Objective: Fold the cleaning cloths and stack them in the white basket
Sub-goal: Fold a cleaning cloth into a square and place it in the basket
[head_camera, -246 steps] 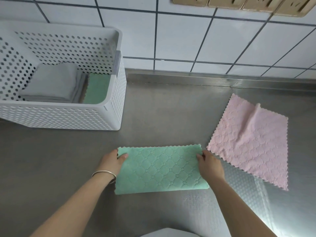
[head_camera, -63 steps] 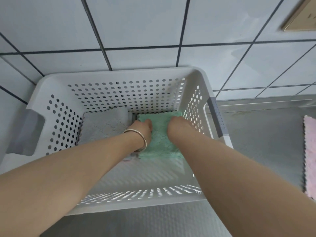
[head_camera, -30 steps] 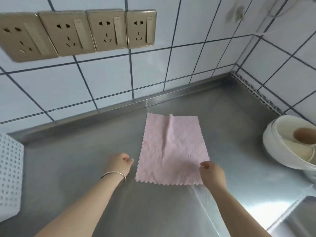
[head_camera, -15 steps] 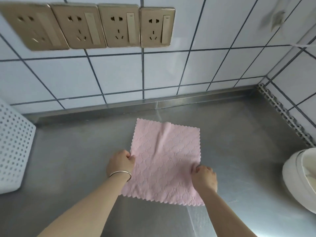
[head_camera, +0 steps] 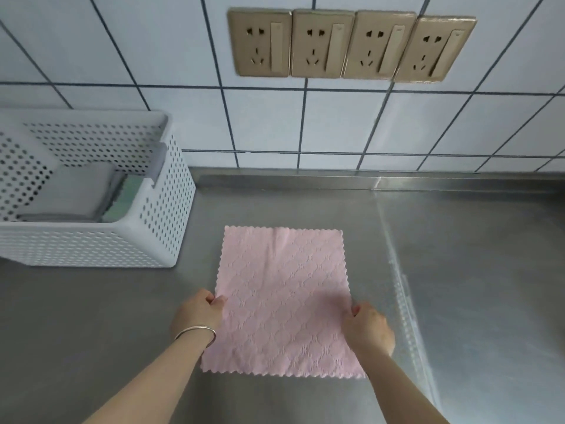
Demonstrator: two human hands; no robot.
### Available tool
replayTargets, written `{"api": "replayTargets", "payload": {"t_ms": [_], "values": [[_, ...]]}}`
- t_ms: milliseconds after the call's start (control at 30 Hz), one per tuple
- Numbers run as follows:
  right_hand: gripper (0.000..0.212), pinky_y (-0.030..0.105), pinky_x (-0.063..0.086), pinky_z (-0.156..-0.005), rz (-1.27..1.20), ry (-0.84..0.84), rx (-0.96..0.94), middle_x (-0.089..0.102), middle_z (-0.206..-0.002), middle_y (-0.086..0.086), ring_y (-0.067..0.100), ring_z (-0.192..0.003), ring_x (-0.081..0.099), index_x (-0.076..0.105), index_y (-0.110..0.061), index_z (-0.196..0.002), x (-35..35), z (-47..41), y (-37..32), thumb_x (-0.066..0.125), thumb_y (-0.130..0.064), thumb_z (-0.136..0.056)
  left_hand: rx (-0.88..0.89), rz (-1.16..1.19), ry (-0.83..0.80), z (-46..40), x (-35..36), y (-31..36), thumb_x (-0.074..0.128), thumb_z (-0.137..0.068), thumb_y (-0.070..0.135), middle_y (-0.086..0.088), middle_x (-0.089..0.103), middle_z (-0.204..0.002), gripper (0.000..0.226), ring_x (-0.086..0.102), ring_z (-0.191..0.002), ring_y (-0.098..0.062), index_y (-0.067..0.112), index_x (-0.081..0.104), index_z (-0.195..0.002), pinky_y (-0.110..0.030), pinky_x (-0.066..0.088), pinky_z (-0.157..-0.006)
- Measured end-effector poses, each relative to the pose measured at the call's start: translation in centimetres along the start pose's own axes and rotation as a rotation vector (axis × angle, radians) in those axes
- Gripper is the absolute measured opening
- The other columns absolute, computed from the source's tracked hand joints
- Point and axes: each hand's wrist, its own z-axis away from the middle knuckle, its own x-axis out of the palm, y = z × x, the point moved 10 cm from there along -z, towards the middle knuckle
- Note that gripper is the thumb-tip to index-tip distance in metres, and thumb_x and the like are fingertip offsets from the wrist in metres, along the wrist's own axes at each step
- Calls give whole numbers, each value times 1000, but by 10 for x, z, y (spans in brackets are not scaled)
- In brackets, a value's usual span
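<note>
A pink cleaning cloth (head_camera: 284,298) lies spread flat on the steel counter in front of me. My left hand (head_camera: 197,316) pinches its left edge about halfway along. My right hand (head_camera: 368,327) pinches the right edge at the same height. The white perforated basket (head_camera: 159,228) stands at the left against the wall. Inside it lie folded grey cloths (head_camera: 70,194) and, to their right, a folded green cloth (head_camera: 122,200), partly hidden by the basket wall.
The steel counter (head_camera: 474,286) runs to the right of the cloth, with a raised lip along the tiled wall. A row of several beige wall sockets (head_camera: 351,47) sits above the counter.
The green cloth went from the counter into the basket. Both hands then moved to the pink cloth, took its side edges and drew it toward me and nearer the basket.
</note>
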Motion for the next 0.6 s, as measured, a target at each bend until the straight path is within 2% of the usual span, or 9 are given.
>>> {"api": "replayTargets", "payload": {"t_ms": [67, 167, 267, 333, 433, 500, 600], "values": [[25, 28, 42, -68, 16, -62, 28, 59, -90, 2, 22, -81, 54, 56, -17, -101, 8, 10, 7, 42, -36, -92, -4, -34, -34, 4, -3, -8, 57, -83, 44, -5, 61, -75, 32, 58, -75, -29, 22, 48, -62, -31, 51, -73], [30, 28, 44, -66, 70, -152, 32, 59, -87, 0, 21, -80, 58, 60, -17, -103, 15, 17, 12, 44, -39, -90, 17, -157, -94, 6, -3, -13, 50, -86, 49, -3, 59, -78, 30, 56, -76, -26, 24, 50, -70, -26, 43, -66], [42, 28, 46, -66, 152, -228, 64, 58, -79, -1, 19, -77, 59, 62, -15, -103, 13, 12, 10, 43, -50, -89, 61, -138, -71, -3, -13, -10, 54, -83, 50, -3, 66, -88, 27, 59, -84, -25, 23, 57, -81, -27, 44, -69], [43, 28, 48, -69, 107, -233, 77, 59, -79, 2, 21, -79, 60, 63, -12, -100, 5, 0, 1, 47, -50, -87, 78, -82, -23, -18, -22, -4, 57, -83, 46, -5, 67, -96, 29, 60, -90, -28, 19, 63, -89, -28, 45, -74], [25, 26, 43, -63, -26, -208, 60, 56, -68, 2, 22, -70, 56, 65, -13, -77, -9, -17, -24, 49, -30, -87, 99, -63, 9, -41, -28, 16, 56, -84, 42, -5, 69, -103, 29, 62, -95, -27, 19, 68, -98, -28, 47, -79], [30, 26, 40, -59, -122, -157, 77, 52, -63, 3, 23, -66, 54, 54, -16, -57, -13, -27, -36, 49, -22, -86, 104, -52, -6, -52, -26, 34, 54, -85, 37, -6, 68, -107, 28, 61, -98, -28, 19, 68, -101, -28, 47, -80], [32, 23, 31, -47, -173, -85, 113, 46, -58, 1, 18, -53, 44, 43, -17, -52, -12, -37, -47, 47, -17, -84, 112, -103, -22, -67, -19, 59, 50, -88, 37, -4, 69, -107, 28, 62, -98, -28, 24, 68, -104, -28, 49, -80]]}}
